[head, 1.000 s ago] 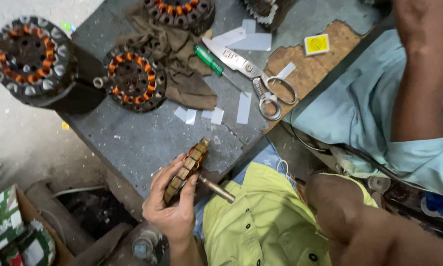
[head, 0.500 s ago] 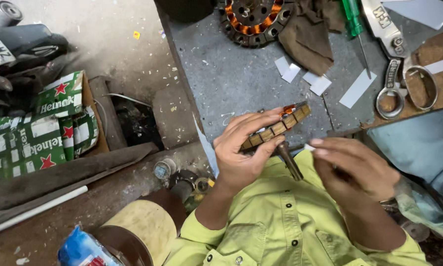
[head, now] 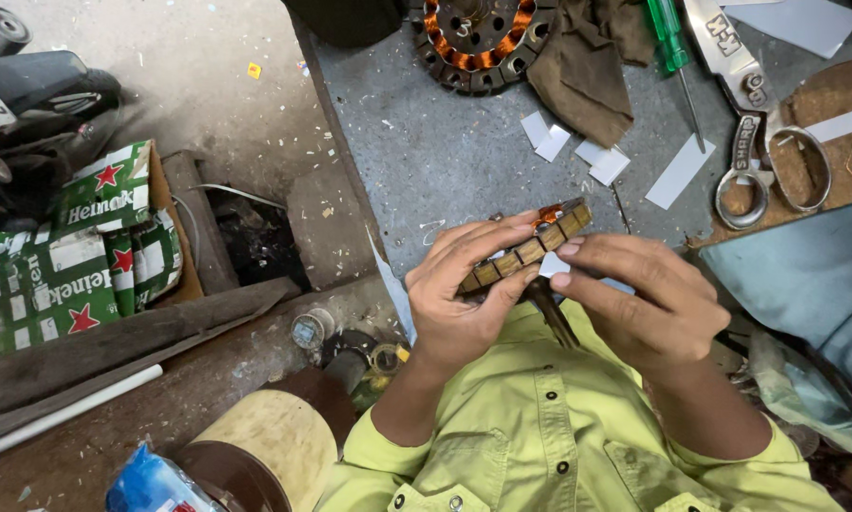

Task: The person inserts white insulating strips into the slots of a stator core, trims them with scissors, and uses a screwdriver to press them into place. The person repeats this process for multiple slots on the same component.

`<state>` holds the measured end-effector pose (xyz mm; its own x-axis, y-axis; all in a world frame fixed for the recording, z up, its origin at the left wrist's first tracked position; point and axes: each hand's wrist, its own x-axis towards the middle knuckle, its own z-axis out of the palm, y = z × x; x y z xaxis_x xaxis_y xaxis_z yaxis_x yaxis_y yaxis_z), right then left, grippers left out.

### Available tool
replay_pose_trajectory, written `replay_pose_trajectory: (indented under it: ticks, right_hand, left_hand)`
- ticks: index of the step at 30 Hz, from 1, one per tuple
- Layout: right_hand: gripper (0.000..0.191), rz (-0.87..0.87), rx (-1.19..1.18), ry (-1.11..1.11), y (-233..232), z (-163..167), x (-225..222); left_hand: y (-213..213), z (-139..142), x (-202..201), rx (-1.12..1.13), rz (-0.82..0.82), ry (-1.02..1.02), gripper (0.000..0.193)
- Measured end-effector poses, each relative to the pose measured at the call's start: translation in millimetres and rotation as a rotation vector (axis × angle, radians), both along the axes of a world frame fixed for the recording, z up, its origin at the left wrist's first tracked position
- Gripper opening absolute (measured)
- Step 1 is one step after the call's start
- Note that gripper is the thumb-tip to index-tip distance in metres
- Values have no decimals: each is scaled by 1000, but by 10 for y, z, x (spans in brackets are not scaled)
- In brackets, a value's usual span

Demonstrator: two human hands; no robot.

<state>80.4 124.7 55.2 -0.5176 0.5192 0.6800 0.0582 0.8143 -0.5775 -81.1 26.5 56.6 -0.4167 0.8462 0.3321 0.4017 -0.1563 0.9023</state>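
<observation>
My left hand [head: 464, 294] grips a rusty round motor core [head: 525, 248] seen edge-on, with copper winding showing at its upper end and a short shaft pointing down toward my yellow-green shirt. My right hand [head: 639, 299] rests against the core from the right, its fingertips touching the rim. Both hands hover over the near edge of a grey speckled workbench [head: 445, 171].
On the bench lie a wound stator [head: 478, 38], a brown rag [head: 587, 71], a green-handled screwdriver [head: 672, 38], large scissors [head: 758, 114] and several white paper strips [head: 677, 171]. A green and white carton [head: 75, 246] stands on the floor at left. A person's light blue sleeve [head: 815, 275] is at right.
My right hand has come in from the right and now touches the core. The view has shifted slightly closer to the hands.
</observation>
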Motion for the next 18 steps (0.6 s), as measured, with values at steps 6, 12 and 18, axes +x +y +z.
replay_pose_trajectory:
  ticks: [6,12,18]
  right_hand:
    - [21,23,-5,-52,39,46,13]
    - [23,111,134,-135,149,280,-71]
    - [28,102,178,-201,140,382,-93]
  left_hand:
    - [-4,26,-31,12,-15,-7,34]
    - [0,49,-80,24,-11,41,33]
    - [2,46,-86,25,-10,31,32]
